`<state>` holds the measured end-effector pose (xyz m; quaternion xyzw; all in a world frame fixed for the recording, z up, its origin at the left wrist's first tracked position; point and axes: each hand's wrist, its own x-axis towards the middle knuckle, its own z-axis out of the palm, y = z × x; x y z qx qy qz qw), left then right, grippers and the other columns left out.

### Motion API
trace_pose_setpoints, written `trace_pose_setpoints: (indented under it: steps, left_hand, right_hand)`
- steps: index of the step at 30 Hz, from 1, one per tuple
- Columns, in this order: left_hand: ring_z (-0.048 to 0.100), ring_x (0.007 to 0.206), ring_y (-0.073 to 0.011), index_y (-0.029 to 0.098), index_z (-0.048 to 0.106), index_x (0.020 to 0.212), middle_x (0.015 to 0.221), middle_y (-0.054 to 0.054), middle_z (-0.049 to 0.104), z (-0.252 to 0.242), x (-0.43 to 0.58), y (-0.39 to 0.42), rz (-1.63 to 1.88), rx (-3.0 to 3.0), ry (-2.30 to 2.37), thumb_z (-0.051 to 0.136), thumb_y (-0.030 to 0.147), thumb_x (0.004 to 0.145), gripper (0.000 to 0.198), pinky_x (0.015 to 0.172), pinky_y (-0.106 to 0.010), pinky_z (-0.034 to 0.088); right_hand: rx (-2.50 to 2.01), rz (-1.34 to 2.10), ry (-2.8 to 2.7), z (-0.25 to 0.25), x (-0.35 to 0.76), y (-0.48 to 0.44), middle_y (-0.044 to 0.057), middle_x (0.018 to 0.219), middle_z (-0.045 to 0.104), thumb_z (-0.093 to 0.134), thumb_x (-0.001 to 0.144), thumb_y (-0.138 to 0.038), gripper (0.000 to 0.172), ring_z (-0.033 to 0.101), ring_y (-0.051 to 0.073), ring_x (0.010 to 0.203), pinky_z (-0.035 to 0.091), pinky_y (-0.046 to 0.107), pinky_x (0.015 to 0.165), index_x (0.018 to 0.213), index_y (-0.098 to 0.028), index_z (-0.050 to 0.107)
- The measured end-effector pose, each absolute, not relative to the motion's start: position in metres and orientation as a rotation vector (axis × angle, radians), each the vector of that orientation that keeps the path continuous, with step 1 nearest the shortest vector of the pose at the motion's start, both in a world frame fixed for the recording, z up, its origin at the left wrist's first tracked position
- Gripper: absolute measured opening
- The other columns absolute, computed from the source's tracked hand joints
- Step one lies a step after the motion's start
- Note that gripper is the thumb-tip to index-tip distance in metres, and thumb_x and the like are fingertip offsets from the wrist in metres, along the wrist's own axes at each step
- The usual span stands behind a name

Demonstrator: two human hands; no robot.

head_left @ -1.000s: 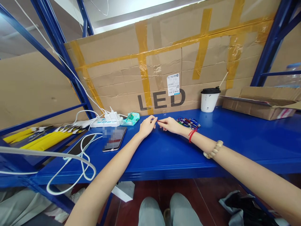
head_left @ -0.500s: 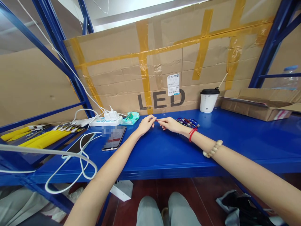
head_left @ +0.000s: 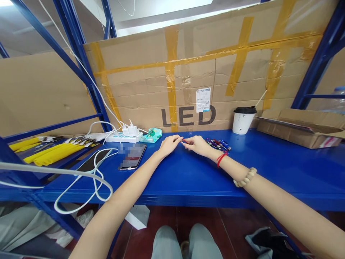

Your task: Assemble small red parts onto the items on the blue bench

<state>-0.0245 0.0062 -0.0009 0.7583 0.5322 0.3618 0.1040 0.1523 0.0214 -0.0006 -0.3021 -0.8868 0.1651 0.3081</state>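
My left hand [head_left: 169, 144] and my right hand [head_left: 198, 145] meet over the blue shelf [head_left: 188, 172], fingertips pinched on either end of a small red item [head_left: 184, 141]. I cannot make out what the item is. Just right of my right hand lies a small heap of red and blue pieces [head_left: 217, 144] of similar look. A red string and a bead bracelet [head_left: 244, 177] sit on my right forearm.
A phone [head_left: 132, 156] and a dark tablet [head_left: 93, 161] lie left of my hands with white cables [head_left: 81, 180]. A power strip [head_left: 126, 136], a tissue pack [head_left: 152, 134], a white lidded cup [head_left: 242, 120], an open cardboard box [head_left: 299, 127] and yellow tools [head_left: 51, 153] stand around. Taped cardboard marked LED backs the shelf.
Both hands stay pinched on the red item in the same place; only the camera view has shifted slightly.
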Motion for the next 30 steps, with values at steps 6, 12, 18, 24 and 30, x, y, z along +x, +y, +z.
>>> trace_pose_setpoints:
  steps: [6, 12, 18, 24, 30]
  left_hand:
    - [0.049, 0.064, -0.0117, 0.019, 0.062, 0.081, 0.066, 0.003, 0.057, 0.002, -0.023, 0.002, 1.021, 2.248, 1.585, 0.037, 0.047, 0.088, 0.039, 0.059, -0.023, 0.032]
    - [0.047, 0.061, -0.0108, 0.017, 0.061, 0.075, 0.062, 0.003, 0.054, 0.001, -0.027, 0.007, 1.042, 2.219, 1.469, 0.040, 0.050, 0.086, 0.040, 0.058, -0.022, 0.033]
    - [0.045, 0.056, -0.0096, 0.015, 0.058, 0.078, 0.056, 0.004, 0.048, -0.002, -0.021, 0.012, 1.277, 2.094, 1.277, 0.038, 0.047, 0.088, 0.039, 0.061, -0.023, 0.036]
    - [0.042, 0.052, -0.0082, 0.014, 0.058, 0.084, 0.054, 0.005, 0.046, -0.001, -0.014, 0.005, 1.200, 2.058, 1.146, 0.044, 0.045, 0.085, 0.033, 0.056, -0.022, 0.034]
    - [0.043, 0.048, -0.0082, 0.017, 0.053, 0.084, 0.050, 0.007, 0.047, -0.004, -0.005, -0.004, 1.131, 2.031, 1.243, 0.047, 0.041, 0.085, 0.025, 0.053, -0.021, 0.032]
  right_hand:
    - [-0.793, 0.302, -2.402, 0.003, 0.154, 0.021, 0.002, 0.057, 0.057, 0.043, 0.085, -0.035, 0.033, 0.044, 0.011, 0.052, 0.030, 0.024, 0.054, 0.067, -0.013, 0.061]
    - [-0.779, 0.246, -2.383, 0.003, 0.152, 0.023, 0.003, 0.059, 0.060, 0.042, 0.084, -0.027, 0.029, 0.046, 0.011, 0.054, 0.031, 0.023, 0.056, 0.068, -0.013, 0.062]
    - [-0.757, 0.290, -2.141, 0.006, 0.149, 0.020, 0.003, 0.059, 0.060, 0.039, 0.087, -0.034, 0.035, 0.052, 0.013, 0.056, 0.035, 0.023, 0.058, 0.073, -0.013, 0.064]
    - [-0.783, 0.402, -1.929, 0.004, 0.149, 0.022, 0.003, 0.062, 0.062, 0.040, 0.084, -0.039, 0.036, 0.054, 0.016, 0.057, 0.039, 0.025, 0.058, 0.080, -0.013, 0.065]
    - [-0.894, 0.402, -1.842, 0.010, 0.154, 0.025, 0.003, 0.062, 0.064, 0.040, 0.085, -0.039, 0.037, 0.058, 0.017, 0.060, 0.042, 0.026, 0.060, 0.089, -0.013, 0.067]
